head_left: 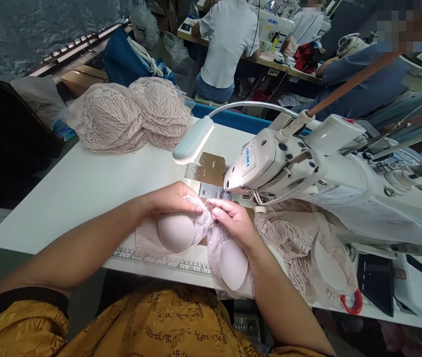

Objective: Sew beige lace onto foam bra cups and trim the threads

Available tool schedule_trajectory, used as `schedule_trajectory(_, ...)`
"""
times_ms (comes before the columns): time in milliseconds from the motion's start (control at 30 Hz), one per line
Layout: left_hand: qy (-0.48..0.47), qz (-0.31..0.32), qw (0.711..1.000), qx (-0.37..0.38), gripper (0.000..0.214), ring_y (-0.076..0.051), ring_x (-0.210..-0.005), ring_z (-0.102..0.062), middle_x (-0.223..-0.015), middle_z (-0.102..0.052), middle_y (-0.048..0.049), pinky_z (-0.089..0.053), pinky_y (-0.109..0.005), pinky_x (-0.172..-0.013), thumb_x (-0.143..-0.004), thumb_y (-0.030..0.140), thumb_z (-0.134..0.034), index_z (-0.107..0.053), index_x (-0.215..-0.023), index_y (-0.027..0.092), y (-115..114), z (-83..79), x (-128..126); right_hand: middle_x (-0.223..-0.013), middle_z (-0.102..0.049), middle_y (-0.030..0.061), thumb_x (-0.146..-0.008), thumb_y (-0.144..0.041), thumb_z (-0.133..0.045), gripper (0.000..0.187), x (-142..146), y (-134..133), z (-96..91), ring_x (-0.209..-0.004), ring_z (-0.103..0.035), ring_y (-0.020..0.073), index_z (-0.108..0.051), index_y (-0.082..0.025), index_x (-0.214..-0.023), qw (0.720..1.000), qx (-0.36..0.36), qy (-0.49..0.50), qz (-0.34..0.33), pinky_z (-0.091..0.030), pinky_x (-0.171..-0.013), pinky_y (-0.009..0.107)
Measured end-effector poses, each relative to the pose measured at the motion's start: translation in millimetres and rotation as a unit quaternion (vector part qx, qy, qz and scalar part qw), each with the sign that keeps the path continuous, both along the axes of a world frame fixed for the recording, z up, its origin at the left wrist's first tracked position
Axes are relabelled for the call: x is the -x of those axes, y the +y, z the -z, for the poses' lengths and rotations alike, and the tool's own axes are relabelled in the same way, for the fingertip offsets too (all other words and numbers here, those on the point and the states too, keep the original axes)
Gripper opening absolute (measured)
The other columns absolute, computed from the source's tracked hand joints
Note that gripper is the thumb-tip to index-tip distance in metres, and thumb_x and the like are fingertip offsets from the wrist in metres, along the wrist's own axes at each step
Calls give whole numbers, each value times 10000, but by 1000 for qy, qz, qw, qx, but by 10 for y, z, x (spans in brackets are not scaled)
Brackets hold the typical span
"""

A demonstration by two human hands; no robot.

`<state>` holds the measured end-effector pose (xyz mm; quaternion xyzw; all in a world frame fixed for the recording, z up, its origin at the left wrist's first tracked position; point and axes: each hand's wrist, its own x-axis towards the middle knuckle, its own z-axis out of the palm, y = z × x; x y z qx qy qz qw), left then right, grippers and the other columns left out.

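Observation:
A pale pink lace bra (177,232) with two moulded cups lies across the front of the sewing table. My left hand (174,199) is closed on the lace at the inner edge of the left cup. Just right of it, my right hand (233,218) pinches the lace between the cups, thumb and forefinger together. The second cup (234,265) hangs over the table's front edge below my right wrist. Both hands are right in front of the needle area of a white sewing machine (259,163), whose needle is too small to make out.
Stacked lace cups (129,111) sit at the table's back left. A lamp (193,141) on a bendable neck reaches over the table (84,183). More lace pieces (307,248), red-handled scissors (352,302) and a phone-like black object (375,283) lie right. People work at machines behind.

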<state>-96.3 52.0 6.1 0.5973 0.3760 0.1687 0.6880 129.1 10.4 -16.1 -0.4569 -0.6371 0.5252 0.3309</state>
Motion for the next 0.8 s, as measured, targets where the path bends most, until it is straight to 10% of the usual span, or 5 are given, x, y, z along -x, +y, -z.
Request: schedule_trajectory(800,-22,18,1000,-7,235,-185,-752,-665,-828,-746,-66,-518,-266,-688,-754,336,-741,-769,-864,130,29,83,7,-886,-675,33,-767,-359,-719,262,67,-11,-85,-801,-627,165,-643,-197,-959,997,60,38,-16,-514,-748,318)
